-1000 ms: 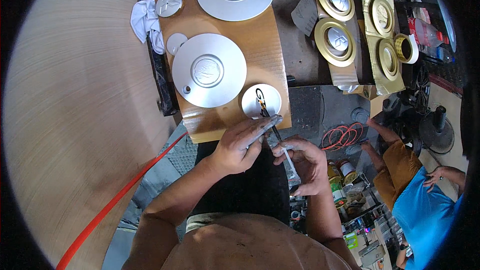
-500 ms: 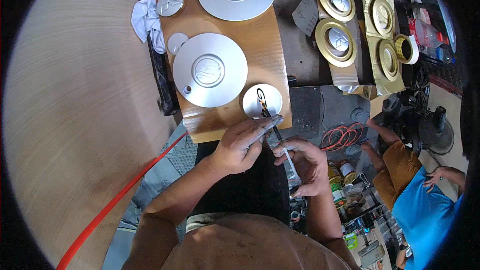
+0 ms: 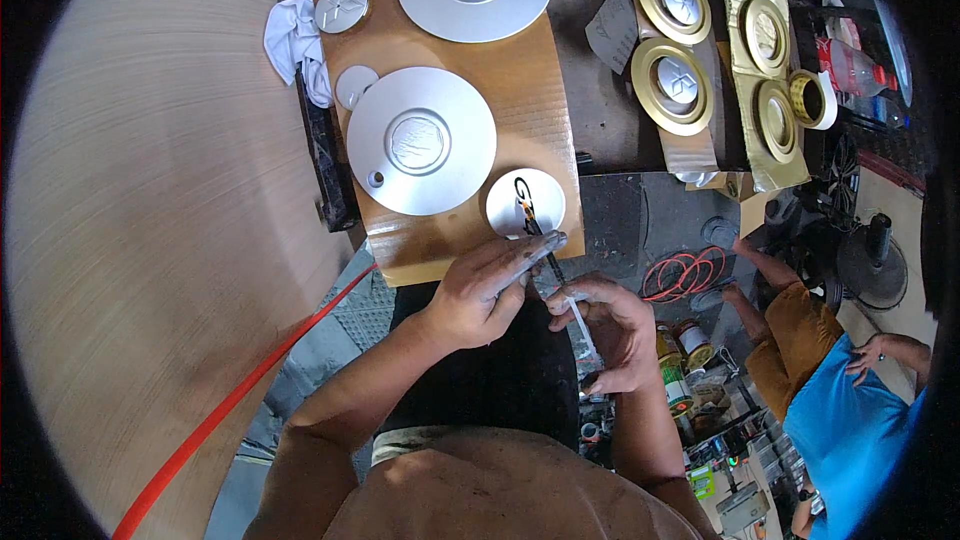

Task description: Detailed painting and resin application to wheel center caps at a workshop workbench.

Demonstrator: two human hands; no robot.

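Note:
My right hand (image 3: 615, 330) is closed on a thin paintbrush (image 3: 580, 322) with a pale handle and dark front. The brush runs past my left fingertips to a white round cap (image 3: 506, 202) bearing black-and-orange lettering, on brown cardboard (image 3: 532, 90). My left hand (image 3: 485, 285) has its fingers stretched out side by side over the cardboard's near edge, touching or very near the brush; its thumb is bent underneath. Just behind lie large silver discs (image 3: 458, 155) with raised centres and small silver caps (image 3: 340, 7). The brush tip is hard to make out against the lettering.
Gold rings (image 3: 654, 90) with silver centres, a tape roll (image 3: 808, 100) and a bottle (image 3: 848, 66) sit to the right. A white cloth (image 3: 290, 40) hangs at the left. A red hose (image 3: 230, 395) crosses lower left. Another person (image 3: 840, 420) in blue is at right, near paint cans (image 3: 695, 340).

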